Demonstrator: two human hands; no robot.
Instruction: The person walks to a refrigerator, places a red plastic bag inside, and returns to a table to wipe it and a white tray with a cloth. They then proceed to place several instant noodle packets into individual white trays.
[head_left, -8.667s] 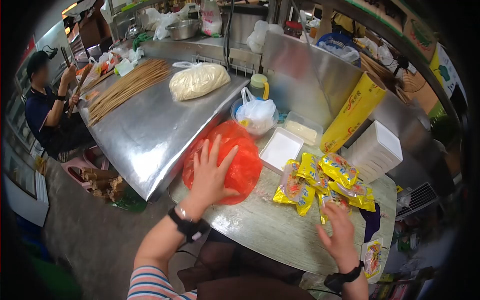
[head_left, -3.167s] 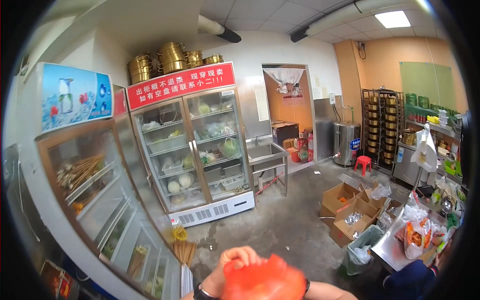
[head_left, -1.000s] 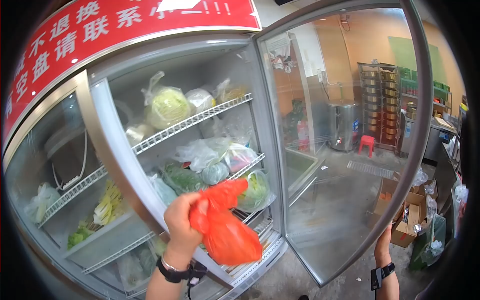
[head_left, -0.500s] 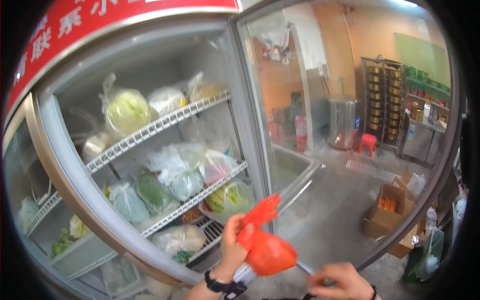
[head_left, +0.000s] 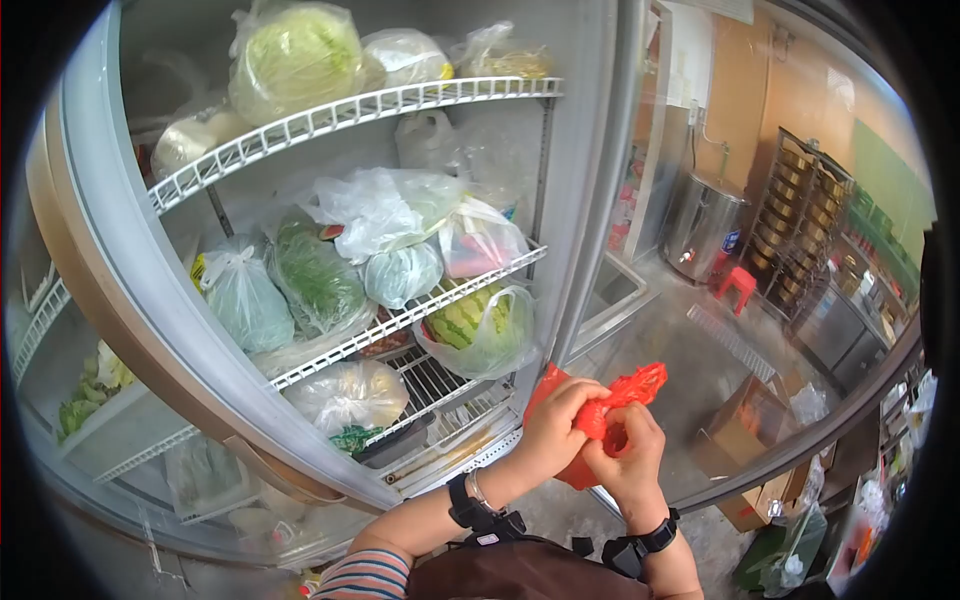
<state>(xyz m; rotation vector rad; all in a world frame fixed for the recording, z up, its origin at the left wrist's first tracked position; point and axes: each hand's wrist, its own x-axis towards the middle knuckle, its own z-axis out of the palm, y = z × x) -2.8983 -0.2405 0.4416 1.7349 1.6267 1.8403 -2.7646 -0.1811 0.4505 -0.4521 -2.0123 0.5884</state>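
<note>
Hands together, both clamped on red bag (head_left: pixel 632 385): left hand (head_left: pixel 555 425) pinches gathered neck, right hand (head_left: pixel 622 458) grips beneath, so mouth bunches closed. Bag sits at picture's 5 o'clock before open fridge (head_left: pixel 590 200); bagged watermelon (head_left: pixel 470 320) at 10 o'clock from hands.

This is a restaurant back kitchen. A glass-door fridge (head_left: pixel 130 330) at 10 o'clock holds bagged vegetables (head_left: pixel 315 275) on wire shelves (head_left: pixel 400 322); at 2 o'clock stand a steel boiler (head_left: pixel 703 225) and a rack of pots (head_left: pixel 800 215).
</note>
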